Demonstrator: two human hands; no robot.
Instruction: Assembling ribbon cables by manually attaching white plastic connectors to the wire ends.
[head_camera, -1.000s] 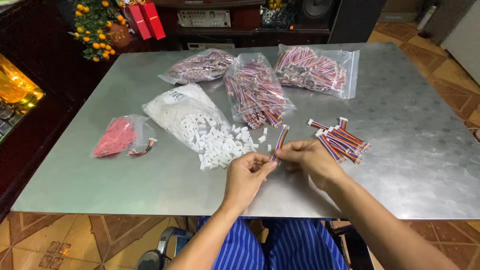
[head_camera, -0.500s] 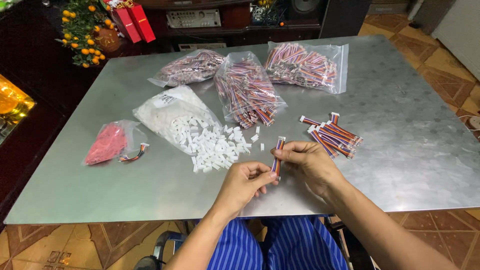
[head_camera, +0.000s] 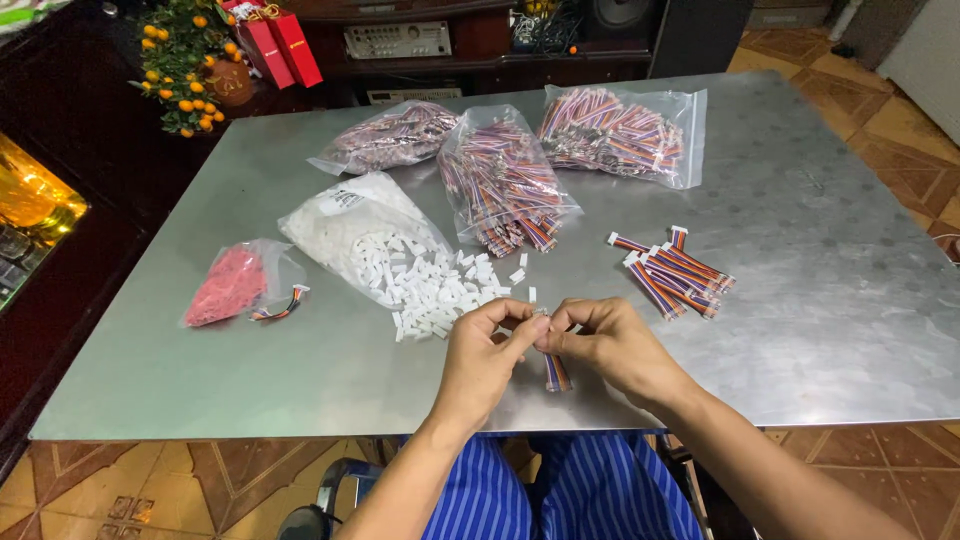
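Both hands meet over one short multicoloured ribbon-wire bundle (head_camera: 556, 372) at the near edge of the brushed-metal table (head_camera: 830, 330).

The left hand (head_camera: 487, 352) and right hand (head_camera: 610, 345) are pinched together on the bundle's top end, which hangs down between them; whether a white plastic connector housing sits at that tip is hidden by the fingers; this looks like the fitting step, and it calls for a steady, aligned push; loose small white plastic housings (head_camera: 440, 290) spill from their clear bag just left and beyond; finished wire bundles with white ends (head_camera: 672, 272) lie to the right; three clear bags of wires (head_camera: 505, 185) sit far.
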